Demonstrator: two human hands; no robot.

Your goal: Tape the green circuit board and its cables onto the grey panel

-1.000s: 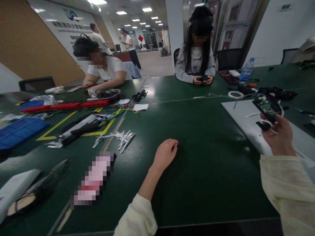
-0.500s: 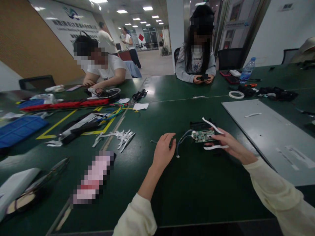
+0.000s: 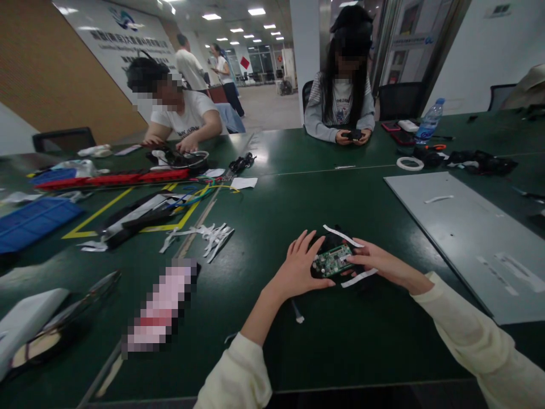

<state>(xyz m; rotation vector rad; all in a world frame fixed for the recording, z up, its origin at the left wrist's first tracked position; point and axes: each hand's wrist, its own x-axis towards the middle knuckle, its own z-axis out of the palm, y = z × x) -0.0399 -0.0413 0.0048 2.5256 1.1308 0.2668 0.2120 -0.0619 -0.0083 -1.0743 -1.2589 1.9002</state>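
Observation:
A green circuit board (image 3: 334, 260) on a black base lies between my two hands over the table. My left hand (image 3: 298, 266) spans its left end, thumb along the near edge and fingers at the far side. At the other end my right hand (image 3: 381, 264) grips it, thumb on top and fingers partly hidden beneath. Two white strips stick out by the right hand, a far strip (image 3: 340, 234) and a near strip (image 3: 360, 278). Below my left hand a thin cable (image 3: 297, 312) with a pale connector hangs out.
White strips (image 3: 215, 236) lie in a pile left of my hands, near a blurred-out pink phone-like object (image 3: 164, 307). A grey panel (image 3: 464, 227) covers the right side. Two people sit across the table (image 3: 298, 199). A water bottle (image 3: 430, 122) and a tape ring (image 3: 409, 164) stand farther back.
My left hand has moved right and taken hold of the board's left end. My right hand has brought the board closer and to the left, tilting it. The cables now trail under my left hand.

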